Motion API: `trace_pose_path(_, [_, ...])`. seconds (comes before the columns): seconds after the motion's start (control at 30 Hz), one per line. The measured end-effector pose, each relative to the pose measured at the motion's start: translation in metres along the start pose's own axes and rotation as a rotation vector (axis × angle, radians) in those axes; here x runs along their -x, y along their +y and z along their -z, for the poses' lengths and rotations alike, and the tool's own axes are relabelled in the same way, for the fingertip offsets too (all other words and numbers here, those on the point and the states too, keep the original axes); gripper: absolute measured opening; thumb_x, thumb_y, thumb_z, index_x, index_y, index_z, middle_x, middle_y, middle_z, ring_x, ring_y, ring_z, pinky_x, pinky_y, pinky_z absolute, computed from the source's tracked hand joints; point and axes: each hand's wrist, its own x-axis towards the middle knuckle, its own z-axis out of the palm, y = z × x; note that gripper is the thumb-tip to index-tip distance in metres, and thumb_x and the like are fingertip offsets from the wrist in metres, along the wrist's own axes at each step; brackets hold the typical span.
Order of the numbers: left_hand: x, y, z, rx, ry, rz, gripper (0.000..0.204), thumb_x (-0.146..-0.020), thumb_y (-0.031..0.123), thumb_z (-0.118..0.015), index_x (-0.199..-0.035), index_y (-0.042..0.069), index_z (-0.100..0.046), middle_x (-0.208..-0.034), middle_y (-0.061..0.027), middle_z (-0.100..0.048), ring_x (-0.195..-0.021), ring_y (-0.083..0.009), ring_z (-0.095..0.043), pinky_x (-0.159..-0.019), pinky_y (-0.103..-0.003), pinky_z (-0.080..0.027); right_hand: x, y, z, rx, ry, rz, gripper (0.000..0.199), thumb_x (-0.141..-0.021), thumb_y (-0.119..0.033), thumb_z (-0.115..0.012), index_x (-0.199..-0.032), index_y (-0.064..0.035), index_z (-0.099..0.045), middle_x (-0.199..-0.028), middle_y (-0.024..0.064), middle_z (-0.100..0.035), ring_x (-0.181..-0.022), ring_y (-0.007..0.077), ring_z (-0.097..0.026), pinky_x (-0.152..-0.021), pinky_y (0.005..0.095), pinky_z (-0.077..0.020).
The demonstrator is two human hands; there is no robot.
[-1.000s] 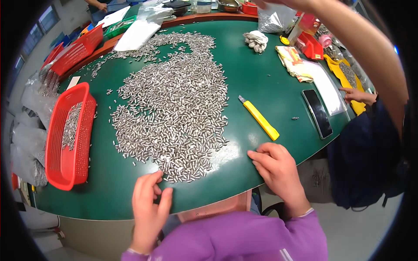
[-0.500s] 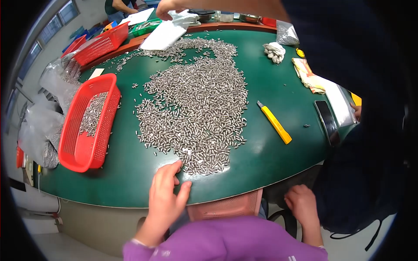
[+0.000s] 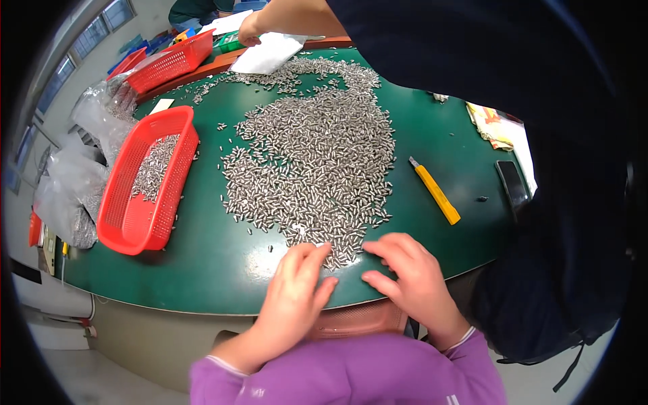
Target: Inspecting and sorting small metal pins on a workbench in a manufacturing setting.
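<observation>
A broad heap of small silvery metal pieces, short and rod-like (image 3: 317,155), covers the middle of the green table (image 3: 223,277). At the heap's near tip, my left hand (image 3: 293,290) rests with its fingers apart, fingertips touching the edge pieces. Opposite it, my right hand (image 3: 412,273) lies at the tip's right side, fingers spread and holding nothing I can see. Just below the table edge, between my wrists, part of a pink perforated basket (image 3: 358,320) shows. To the right of the heap lies a yellow utility knife (image 3: 435,192).
A red basket (image 3: 179,169) with more metal pieces stands at the left, beside filled plastic bags (image 3: 74,189). Another person's dark sleeve (image 3: 472,54) crosses the far right, that person's hand (image 3: 250,30) at a white sheet (image 3: 270,54). A phone (image 3: 511,182) lies at the right.
My right hand has come up from below the table edge to the heap's near tip. My left hand has shifted right. The other person's arm has moved left and nearer, hiding the far right side.
</observation>
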Motion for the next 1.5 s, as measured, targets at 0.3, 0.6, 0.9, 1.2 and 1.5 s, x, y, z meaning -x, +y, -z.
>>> trace_pose_path(0.3, [-0.011,0.0,-0.014,0.018,0.021,-0.092,0.036,-0.086,0.002,-0.071,-0.12,0.0,-0.061,-0.112,-0.0168,-0.059,-0.098,-0.036,-0.06,-0.085,-0.044,-0.051,-0.013,0.003,-0.027,0.006,-0.01,0.044,0.031,-0.083,-0.01,-0.075,-0.112,-0.0077,-0.068,-0.106,0.0071,-0.063,-0.092,0.0272,-0.065,-0.077,0.0376,-0.0546])
trace_pose_path(0.6, [-0.014,-0.001,-0.011,0.075,-0.005,-0.115,0.032,-0.082,-0.003,-0.074,-0.111,0.003,-0.063,-0.108,-0.0117,-0.064,-0.095,-0.0321,-0.062,-0.082,-0.041,-0.05,-0.012,0.008,-0.025,-0.08,-0.044,0.034,0.025,-0.084,-0.01,-0.077,-0.107,-0.0098,-0.068,-0.106,0.0062,-0.064,-0.094,0.0271,-0.065,-0.079,0.0384,-0.0541])
trace_pose_path(0.9, [-0.003,-0.005,0.001,-0.076,0.139,-0.1,0.05,-0.079,0.007,-0.08,-0.125,0.005,-0.06,-0.118,-0.013,-0.06,-0.107,-0.0343,-0.056,-0.092,-0.046,-0.046,-0.015,0.005,-0.026,-0.091,0.012,0.054,0.021,-0.079,-0.005,-0.079,-0.099,-0.0083,-0.072,-0.102,0.0059,-0.066,-0.09,0.0254,-0.066,-0.077,0.0365,-0.0543])
trace_pose_path(1.2, [0.018,-0.055,0.038,-0.606,0.095,0.28,0.069,-0.1,0.026,-0.06,-0.153,-0.007,-0.031,-0.159,-0.0304,-0.03,-0.151,-0.0458,-0.024,-0.123,-0.057,-0.016,-0.011,0.008,-0.028,-0.092,0.025,0.106,0.017,-0.084,-0.008,-0.075,-0.1,-0.0074,-0.069,-0.102,0.0066,-0.063,-0.091,0.0275,-0.065,-0.079,0.0386,-0.0536])
trace_pose_path(1.5, [0.006,-0.003,0.002,-0.38,-0.129,0.114,0.092,-0.091,0.026,-0.07,-0.158,-0.007,-0.016,-0.164,-0.0311,-0.014,-0.153,-0.0487,-0.012,-0.123,-0.058,-0.014,-0.011,0.009,-0.028,-0.099,0.025,0.097,0.017,-0.084,-0.008,-0.075,-0.1,-0.0066,-0.069,-0.101,0.0075,-0.064,-0.091,0.0281,-0.066,-0.079,0.0388,-0.054])
